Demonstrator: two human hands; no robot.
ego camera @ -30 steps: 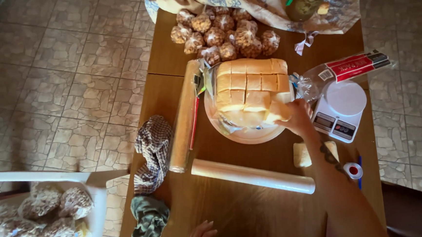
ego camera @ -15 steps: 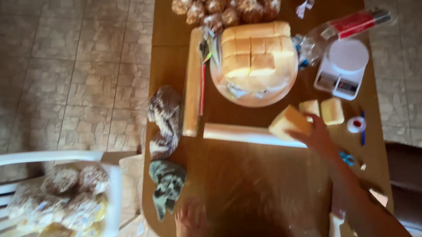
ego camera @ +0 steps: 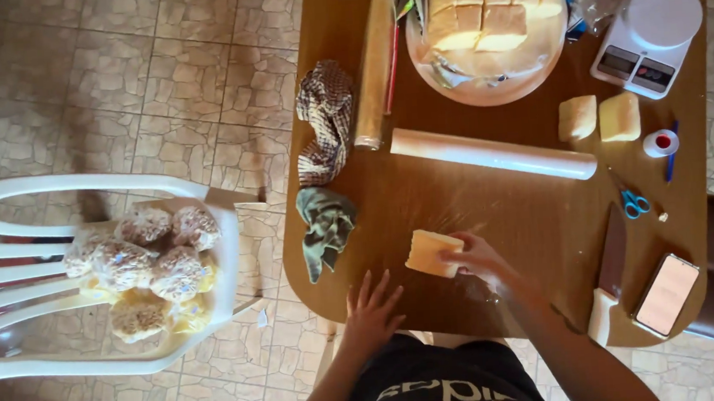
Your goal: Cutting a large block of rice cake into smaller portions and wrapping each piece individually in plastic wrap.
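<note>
**Block under the right hand, near the bench's front edge**

On the wooden bench (ego camera: 541, 230), the pale yellow block (ego camera: 433, 252) lies flat, long axis tilted slightly. The right hand (ego camera: 478, 259) pinches its right end; the left hand (ego camera: 372, 313) rests open, spread, just below-left.

Home kitchen: tiled floor (ego camera: 160, 80), kitchen scale (ego camera: 649, 38)
</note>
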